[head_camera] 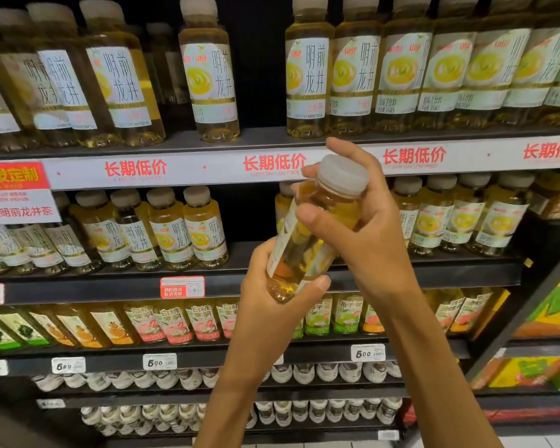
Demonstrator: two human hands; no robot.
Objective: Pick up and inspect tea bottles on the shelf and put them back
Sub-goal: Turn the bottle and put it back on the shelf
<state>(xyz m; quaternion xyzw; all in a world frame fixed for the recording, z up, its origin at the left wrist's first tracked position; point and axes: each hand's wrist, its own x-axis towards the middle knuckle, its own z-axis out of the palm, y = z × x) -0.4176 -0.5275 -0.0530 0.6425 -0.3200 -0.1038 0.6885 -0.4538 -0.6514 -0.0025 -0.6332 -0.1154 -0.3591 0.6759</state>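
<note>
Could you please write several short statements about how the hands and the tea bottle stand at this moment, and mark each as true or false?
1. Both hands hold one tea bottle. True.
2. The left hand grips the cap. False: it grips the bottle's base; the right hand holds the neck, just under the white cap.
3. The held bottle stands upright on the shelf. False: it is tilted, in the air, in front of the shelves.
4. The top shelf has a gap in its front row of bottles. True.
5. The held bottle is empty. False: it holds yellow tea.
</note>
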